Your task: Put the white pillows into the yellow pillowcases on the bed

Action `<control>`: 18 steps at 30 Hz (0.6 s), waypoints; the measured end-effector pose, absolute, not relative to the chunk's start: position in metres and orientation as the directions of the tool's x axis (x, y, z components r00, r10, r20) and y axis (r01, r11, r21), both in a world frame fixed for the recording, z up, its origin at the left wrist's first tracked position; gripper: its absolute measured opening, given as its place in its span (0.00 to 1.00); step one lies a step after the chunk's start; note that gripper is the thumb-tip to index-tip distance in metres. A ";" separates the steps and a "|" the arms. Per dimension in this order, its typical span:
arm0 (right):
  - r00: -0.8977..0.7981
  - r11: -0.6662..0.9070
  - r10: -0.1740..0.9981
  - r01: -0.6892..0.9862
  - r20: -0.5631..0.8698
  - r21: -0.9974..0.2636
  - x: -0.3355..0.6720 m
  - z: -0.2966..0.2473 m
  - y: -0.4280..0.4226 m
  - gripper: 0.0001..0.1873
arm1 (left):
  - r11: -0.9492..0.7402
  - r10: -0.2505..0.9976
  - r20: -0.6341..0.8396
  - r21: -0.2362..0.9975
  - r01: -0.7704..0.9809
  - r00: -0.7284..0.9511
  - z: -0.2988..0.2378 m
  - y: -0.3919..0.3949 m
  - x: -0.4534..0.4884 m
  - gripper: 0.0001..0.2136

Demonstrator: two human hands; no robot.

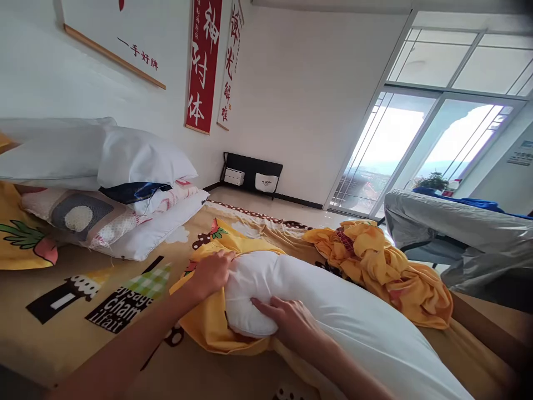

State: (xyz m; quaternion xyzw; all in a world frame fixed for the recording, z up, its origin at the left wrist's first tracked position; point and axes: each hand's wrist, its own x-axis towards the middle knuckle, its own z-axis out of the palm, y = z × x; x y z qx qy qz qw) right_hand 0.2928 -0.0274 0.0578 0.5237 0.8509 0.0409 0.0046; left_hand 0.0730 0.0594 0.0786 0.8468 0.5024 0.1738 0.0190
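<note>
A plump white pillow (pixel 353 311) lies across the bed, its far end inside the opening of a yellow pillowcase (pixel 204 328) printed with fruit. My left hand (pixel 216 272) is closed on the pillowcase's edge at the upper left of the pillow. On the near side of the pillow, my right hand (pixel 293 322) grips the white fabric, thumb and fingers pressing into it. The pillow's near end runs out of view at the lower right. Beyond it sits a crumpled heap of yellow cloth (pixel 387 266).
Stacked pillows (pixel 141 161) stand on the left against the wall. A patterned bed sheet (pixel 137 344) covers the bed. To the right is a plastic-covered piece of furniture (pixel 458 222), with a bare limb (pixel 487 328) below it. A black bench (pixel 252 172) stands by the far wall.
</note>
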 end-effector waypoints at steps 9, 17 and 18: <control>-0.513 0.511 0.858 0.853 0.016 -0.108 0.311 0.048 -0.034 0.40 | -0.860 0.461 0.206 -0.139 0.492 0.863 0.065 0.028 0.044 0.09; -0.502 0.499 0.865 0.859 -0.002 -0.119 0.304 0.069 -0.032 0.29 | -0.802 0.594 -0.122 -0.162 0.574 0.795 0.027 -0.023 0.104 0.10; -0.503 0.500 0.864 0.860 0.003 -0.104 0.302 0.071 -0.031 0.28 | -0.827 0.560 -0.109 -0.127 0.547 0.821 0.019 -0.027 0.114 0.10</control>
